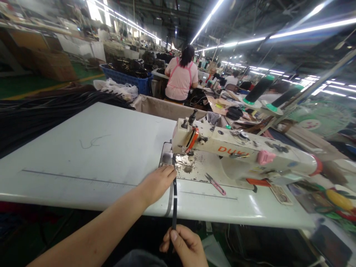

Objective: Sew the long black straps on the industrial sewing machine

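Observation:
A narrow black strap (175, 207) runs from the sewing machine's needle area down over the front edge of the table. Just in front of the presser foot, my left hand (160, 183) lies low on the table with its fingers together, gripping the strap by its left side; the thumb is hidden. Below the table edge, my right hand (187, 244) pinches the same strap between thumb and fingers. The white sewing machine (211, 144) stands with its head above the strap's far end. Pink-handled thread snips (215, 184) lie on the machine bed, right of the strap.
A dark heap of long strips (55, 111) covers the table's left side. Loose thread (93, 142) lies on the white tabletop (83, 159). Beyond are a blue basket (144, 83), a seated person (181, 79) and black thread cones (258, 91).

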Motion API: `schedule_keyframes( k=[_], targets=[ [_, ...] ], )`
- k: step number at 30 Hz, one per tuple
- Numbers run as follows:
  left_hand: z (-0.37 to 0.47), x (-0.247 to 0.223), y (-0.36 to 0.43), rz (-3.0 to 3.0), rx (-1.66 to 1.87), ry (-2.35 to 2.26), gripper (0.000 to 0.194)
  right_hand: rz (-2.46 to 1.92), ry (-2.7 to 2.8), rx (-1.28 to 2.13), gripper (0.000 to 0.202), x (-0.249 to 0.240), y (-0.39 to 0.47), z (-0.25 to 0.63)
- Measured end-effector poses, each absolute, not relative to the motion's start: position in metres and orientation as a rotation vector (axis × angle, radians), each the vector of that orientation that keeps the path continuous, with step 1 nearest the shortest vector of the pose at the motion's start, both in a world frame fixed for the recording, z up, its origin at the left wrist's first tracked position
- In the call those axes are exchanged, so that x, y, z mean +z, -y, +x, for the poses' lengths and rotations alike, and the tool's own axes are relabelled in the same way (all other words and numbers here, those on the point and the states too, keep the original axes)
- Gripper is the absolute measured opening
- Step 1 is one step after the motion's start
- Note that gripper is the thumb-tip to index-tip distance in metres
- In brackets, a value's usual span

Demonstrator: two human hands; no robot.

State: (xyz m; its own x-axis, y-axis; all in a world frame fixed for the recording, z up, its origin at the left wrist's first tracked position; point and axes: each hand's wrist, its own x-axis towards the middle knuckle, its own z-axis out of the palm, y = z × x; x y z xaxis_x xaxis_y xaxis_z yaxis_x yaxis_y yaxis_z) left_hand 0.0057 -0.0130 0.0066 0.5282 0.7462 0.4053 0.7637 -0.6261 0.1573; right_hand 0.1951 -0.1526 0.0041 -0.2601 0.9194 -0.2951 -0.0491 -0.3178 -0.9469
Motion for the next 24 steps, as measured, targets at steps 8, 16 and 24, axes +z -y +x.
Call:
schedule_keyframes(
  k=[8,16,24],
  targets=[
    [0.004,0.006,0.013,-2.697,-0.651,1.304,0.027,-1.214,1.23,1.681,0.053,0.009,0.153,0.196],
    [0.003,0.002,0.012,-2.712,-0.646,1.308,0.023,-1.188,1.226,1.684,0.052,0.011,0.152,0.197],
    [0.004,0.001,0.01,-2.747,-0.702,1.338,0.031,-1.193,1.253,1.663,0.052,-0.001,0.152,0.199]
  ],
)
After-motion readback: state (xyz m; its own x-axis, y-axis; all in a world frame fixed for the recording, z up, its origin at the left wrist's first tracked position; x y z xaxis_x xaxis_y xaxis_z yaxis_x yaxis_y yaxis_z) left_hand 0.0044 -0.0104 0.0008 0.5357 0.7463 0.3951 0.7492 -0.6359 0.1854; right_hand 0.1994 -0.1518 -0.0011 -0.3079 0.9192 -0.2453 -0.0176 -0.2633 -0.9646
